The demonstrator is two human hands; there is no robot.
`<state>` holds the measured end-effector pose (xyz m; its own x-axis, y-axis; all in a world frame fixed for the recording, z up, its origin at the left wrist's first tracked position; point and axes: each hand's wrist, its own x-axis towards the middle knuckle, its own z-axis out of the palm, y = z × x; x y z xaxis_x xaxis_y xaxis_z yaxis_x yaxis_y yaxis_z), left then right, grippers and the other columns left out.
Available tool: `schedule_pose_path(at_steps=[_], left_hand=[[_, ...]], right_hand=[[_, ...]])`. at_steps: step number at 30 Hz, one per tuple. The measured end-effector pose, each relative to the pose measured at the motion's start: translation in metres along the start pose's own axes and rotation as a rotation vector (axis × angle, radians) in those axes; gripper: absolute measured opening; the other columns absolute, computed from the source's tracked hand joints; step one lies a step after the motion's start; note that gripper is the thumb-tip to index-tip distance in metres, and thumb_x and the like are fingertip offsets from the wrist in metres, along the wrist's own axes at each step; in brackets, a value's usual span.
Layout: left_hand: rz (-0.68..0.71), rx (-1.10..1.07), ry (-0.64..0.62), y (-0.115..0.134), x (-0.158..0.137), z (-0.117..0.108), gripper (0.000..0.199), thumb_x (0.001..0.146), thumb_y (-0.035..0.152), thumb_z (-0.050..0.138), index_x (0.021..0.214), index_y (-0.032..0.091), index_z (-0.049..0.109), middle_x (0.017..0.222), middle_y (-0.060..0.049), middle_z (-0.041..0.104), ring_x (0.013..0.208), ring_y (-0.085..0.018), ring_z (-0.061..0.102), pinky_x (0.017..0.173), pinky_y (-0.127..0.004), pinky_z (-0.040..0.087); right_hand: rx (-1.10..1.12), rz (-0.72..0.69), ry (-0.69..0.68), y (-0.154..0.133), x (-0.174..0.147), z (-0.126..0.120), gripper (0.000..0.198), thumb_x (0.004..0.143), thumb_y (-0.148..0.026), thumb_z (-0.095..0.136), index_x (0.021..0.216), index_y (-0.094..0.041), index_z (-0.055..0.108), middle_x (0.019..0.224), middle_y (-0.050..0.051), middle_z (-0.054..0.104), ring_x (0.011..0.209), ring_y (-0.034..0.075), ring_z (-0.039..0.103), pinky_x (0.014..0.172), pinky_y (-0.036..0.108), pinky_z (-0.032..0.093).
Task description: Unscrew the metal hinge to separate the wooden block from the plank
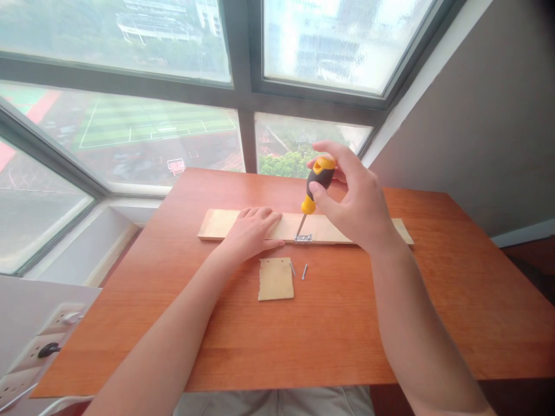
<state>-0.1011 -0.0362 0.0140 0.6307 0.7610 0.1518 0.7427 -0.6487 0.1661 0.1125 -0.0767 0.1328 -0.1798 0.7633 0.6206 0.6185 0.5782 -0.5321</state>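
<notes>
A long pale wooden board [217, 224] lies across the table. My left hand [254, 231] rests flat on it with fingers stretched out, the thumb along the near edge. My right hand [353, 193] grips a yellow and black screwdriver [319, 178] by its handle. The screwdriver tilts, and its tip meets a small metal hinge [303, 238] at the board's near edge. Whether a screw sits under the tip is too small to tell. Nearer me lie a small square wooden piece [276, 280] with two holes and a loose screw [304, 271]; another screw [292, 268] touches the square's right edge.
The reddish-brown table [329, 323] stands against windows with a grey frame [245, 92]. At the right rises a grey wall [481, 127]. Power sockets [34, 352] with plugs and a white cable are at the lower left, beside the table edge.
</notes>
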Motion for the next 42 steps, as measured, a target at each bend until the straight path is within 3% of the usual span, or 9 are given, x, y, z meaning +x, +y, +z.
schedule_pose_path(at_steps=[3, 8, 16, 23, 27, 32, 36, 42], left_hand=[[-0.003, 0.004, 0.0, 0.0, 0.0, -0.001, 0.053, 0.088, 0.055, 0.063, 0.132, 0.027, 0.054, 0.13, -0.01, 0.06, 0.116, -0.032, 0.056, 0.101, -0.046, 0.039], [0.002, 0.005, 0.009, -0.001, -0.001, 0.001, 0.053, 0.087, 0.056, 0.064, 0.131, 0.027, 0.054, 0.129, -0.009, 0.06, 0.116, -0.031, 0.056, 0.101, -0.045, 0.039], [-0.009, -0.004, -0.008, 0.0, 0.0, 0.0, 0.054, 0.088, 0.056, 0.063, 0.133, 0.026, 0.054, 0.131, -0.011, 0.059, 0.118, -0.032, 0.055, 0.102, -0.046, 0.038], [0.001, -0.015, 0.006, 0.0, -0.001, 0.0, 0.054, 0.087, 0.052, 0.066, 0.133, 0.025, 0.054, 0.132, -0.011, 0.058, 0.119, -0.033, 0.054, 0.105, -0.048, 0.038], [0.05, -0.072, 0.076, 0.013, 0.002, -0.003, 0.048, 0.089, 0.045, 0.066, 0.132, 0.025, 0.056, 0.137, -0.011, 0.057, 0.126, -0.032, 0.051, 0.109, -0.05, 0.035], [0.092, -0.22, 0.088, 0.036, 0.011, -0.001, 0.027, 0.096, 0.027, 0.056, 0.121, 0.022, 0.064, 0.115, -0.009, 0.065, 0.102, -0.024, 0.062, 0.09, -0.041, 0.047], [0.201, -0.227, 0.059, 0.038, 0.018, 0.008, 0.022, 0.095, 0.014, 0.05, 0.097, 0.019, 0.071, 0.097, -0.007, 0.065, 0.086, -0.019, 0.061, 0.077, -0.032, 0.047], [0.196, -0.121, 0.064, 0.031, 0.023, 0.012, 0.025, 0.098, 0.02, 0.05, 0.084, 0.018, 0.07, 0.088, -0.006, 0.065, 0.081, -0.018, 0.06, 0.068, -0.028, 0.043]], right_hand=[[0.058, 0.011, -0.036, -0.001, 0.0, -0.002, 0.04, 0.088, -0.015, 0.054, 0.125, -0.03, 0.055, 0.118, 0.003, 0.065, 0.106, 0.021, 0.065, 0.093, 0.043, 0.058], [-0.099, 0.004, 0.053, 0.002, 0.002, -0.001, 0.039, 0.084, -0.02, 0.065, 0.121, -0.031, 0.062, 0.106, 0.003, 0.065, 0.098, 0.022, 0.064, 0.09, 0.046, 0.059], [0.117, 0.052, -0.025, 0.003, 0.0, -0.01, 0.057, 0.087, -0.017, 0.055, 0.14, -0.036, 0.048, 0.121, 0.002, 0.066, 0.112, 0.022, 0.063, 0.095, 0.045, 0.059], [0.237, 0.043, -0.002, 0.003, 0.001, -0.02, 0.053, 0.09, -0.019, 0.053, 0.141, -0.033, 0.044, 0.118, 0.003, 0.063, 0.111, 0.02, 0.063, 0.094, 0.04, 0.059], [0.217, 0.028, 0.043, 0.006, 0.001, -0.026, 0.052, 0.091, -0.021, 0.056, 0.139, -0.034, 0.045, 0.115, 0.003, 0.063, 0.112, 0.021, 0.063, 0.092, 0.039, 0.059], [0.182, 0.015, 0.078, 0.014, 0.0, -0.031, 0.049, 0.093, -0.027, 0.059, 0.139, -0.037, 0.047, 0.115, 0.003, 0.063, 0.115, 0.023, 0.061, 0.091, 0.04, 0.058], [0.208, 0.06, 0.113, 0.031, -0.01, -0.035, 0.044, 0.095, -0.031, 0.058, 0.138, -0.037, 0.05, 0.114, 0.003, 0.063, 0.108, 0.021, 0.062, 0.088, 0.04, 0.058], [0.289, 0.248, 0.13, 0.062, -0.045, -0.034, 0.039, 0.091, -0.032, 0.064, 0.13, -0.033, 0.057, 0.111, 0.003, 0.065, 0.101, 0.019, 0.063, 0.088, 0.037, 0.057]])
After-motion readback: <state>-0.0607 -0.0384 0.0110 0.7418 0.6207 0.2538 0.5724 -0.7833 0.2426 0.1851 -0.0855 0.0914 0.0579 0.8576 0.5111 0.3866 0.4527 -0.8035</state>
